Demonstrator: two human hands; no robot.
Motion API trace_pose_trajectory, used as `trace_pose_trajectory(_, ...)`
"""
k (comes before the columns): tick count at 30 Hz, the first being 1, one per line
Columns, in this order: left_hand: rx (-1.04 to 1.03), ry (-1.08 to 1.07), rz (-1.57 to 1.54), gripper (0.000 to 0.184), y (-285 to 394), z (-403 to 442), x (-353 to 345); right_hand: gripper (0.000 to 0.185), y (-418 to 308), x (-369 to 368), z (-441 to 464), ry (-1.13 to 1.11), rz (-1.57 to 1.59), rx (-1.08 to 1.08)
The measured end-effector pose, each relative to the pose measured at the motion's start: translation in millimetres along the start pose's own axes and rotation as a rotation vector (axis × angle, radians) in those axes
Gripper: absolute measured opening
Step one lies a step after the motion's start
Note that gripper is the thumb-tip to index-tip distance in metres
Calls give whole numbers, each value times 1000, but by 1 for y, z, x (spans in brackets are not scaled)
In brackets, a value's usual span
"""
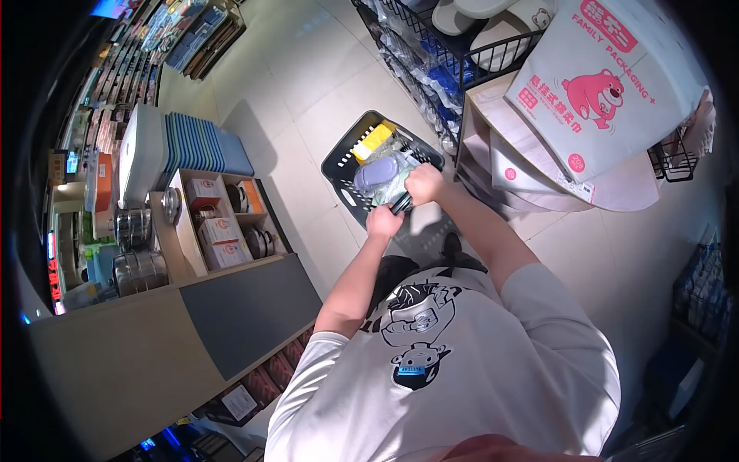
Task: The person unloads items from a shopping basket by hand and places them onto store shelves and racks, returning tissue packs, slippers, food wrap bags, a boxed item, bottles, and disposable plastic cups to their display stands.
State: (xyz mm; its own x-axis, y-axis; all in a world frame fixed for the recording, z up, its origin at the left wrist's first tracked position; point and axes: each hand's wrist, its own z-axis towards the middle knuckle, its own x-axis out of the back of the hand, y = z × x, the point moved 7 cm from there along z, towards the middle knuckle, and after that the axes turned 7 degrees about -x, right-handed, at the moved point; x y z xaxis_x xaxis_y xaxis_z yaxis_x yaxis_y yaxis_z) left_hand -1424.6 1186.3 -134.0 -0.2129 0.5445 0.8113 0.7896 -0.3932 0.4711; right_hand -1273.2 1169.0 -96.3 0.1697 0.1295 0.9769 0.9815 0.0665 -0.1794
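Observation:
A dark grey shopping basket [344, 146] is in front of me in the middle of the head view. Its black handle [401, 202] runs between my hands. My left hand [384, 222] is closed around the near end of the handle, at the basket's close edge. Further along, my right hand [424, 184] is also closed on it, with its fingers curled under. Inside the basket lie a yellow package [375, 142], a lavender item [376, 174] that looks wrapped in clear plastic, and something pale green beneath my hands, partly hidden.
On the left stands a wooden display unit [254, 289] with boxes, metal pots [140, 269] and striped bins [195, 143]. To the right, a white bag of wipes with a pink bear [593, 96] tops a round stand beside a black wire rack [431, 38]. Tiled floor [300, 85] runs between.

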Motion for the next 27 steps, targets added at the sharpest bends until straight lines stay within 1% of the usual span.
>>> trace_pose_trajectory(3, -18, -8, 14, 35, -3, 7, 10, 20, 3, -4, 14, -32, -1, 12)
trace_pose_trajectory(5, -28, 36, 13, 35, -5, 16, 15, 19, 9, -4, 24, 127, 1, 58)
trace_pose_trajectory(6, -26, 60, 6, 34, -8, 22, 17, 19, 11, -6, 34, -13, -49, 38)
trace_pose_trajectory(7, -13, 23, 11, 32, -8, 29, 23, 19, 12, 2, 45, -13, -68, 48)
trace_pose_trajectory(9, -2, 77, -29, 31, -16, 45, 34, 23, 16, -3, 67, -207, -66, -40)
trace_pose_trajectory(10, -2, 84, -46, 31, -24, 51, 45, 25, 11, 0, 81, -266, -108, -56)
trace_pose_trajectory(12, -40, 161, -94, 26, -41, 68, 61, 24, 5, 2, 110, -272, -112, -58)
trace_pose_trajectory(13, -40, 78, -39, 32, -50, 84, 61, 24, 8, 4, 125, -270, -105, -70)
trace_pose_trajectory(15, -36, 60, -69, 31, -66, 106, 74, 23, 8, 4, 155, -246, -137, -74)
trace_pose_trajectory(19, -91, 103, -67, 29, -101, 147, 107, 21, 8, 1, 216, -235, -132, -115)
trace_pose_trajectory(20, -118, 119, -68, 27, -111, 158, 117, 23, 6, 0, 233, -195, -120, -88)
trace_pose_trajectory(21, -140, 137, -70, 26, -120, 170, 125, 23, 6, -5, 251, -215, -139, -75)
trace_pose_trajectory(23, -154, 158, -104, 24, -134, 190, 146, 27, 12, -5, 286, -245, -162, -116)
trace_pose_trajectory(24, -168, 141, -125, 24, -139, 200, 155, 30, 3, 5, 300, -351, -172, -114)
trace_pose_trajectory(25, -190, 127, -138, 23, -145, 211, 168, 30, -3, 14, 319, -344, -198, -117)
trace_pose_trajectory(26, -197, 68, -177, 26, -153, 219, 176, 33, -11, 13, 330, -436, -211, -103)
trace_pose_trajectory(27, -211, 82, -186, 26, -161, 227, 183, 37, -20, 12, 339, -527, -223, -90)
